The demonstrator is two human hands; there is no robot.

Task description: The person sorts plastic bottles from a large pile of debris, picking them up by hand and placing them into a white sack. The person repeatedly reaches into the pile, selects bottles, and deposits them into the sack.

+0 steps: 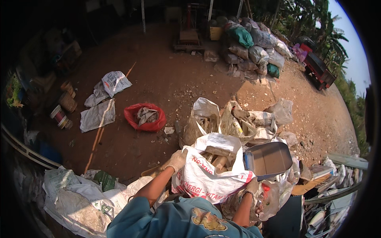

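Note:
A white woven sack [197, 174] with red print stands upright in front of me, its mouth spread wide. Dirty, bottle-like pieces [219, 162] show inside it. At the sack's upper left edge, my gloved left hand [177, 160] is closed on the fabric. My right hand [251, 186], also gloved, grips the sack at its lower right corner, though its fingers are partly hidden. A blue-grey rectangular tub [270, 156] rests just right of the sack's mouth. Right behind stand two more filled sacks, one white [206, 105] and one yellowish [229, 119].
Left of these sacks sits a red plastic bag [131, 116]. Flat sacks [98, 115] lie farther left, with a heap of sacks [79, 202] at my lower left. Scrap [329, 198] is piled at lower right. Stacked full sacks [260, 41] and a red cart [320, 71] stand far right.

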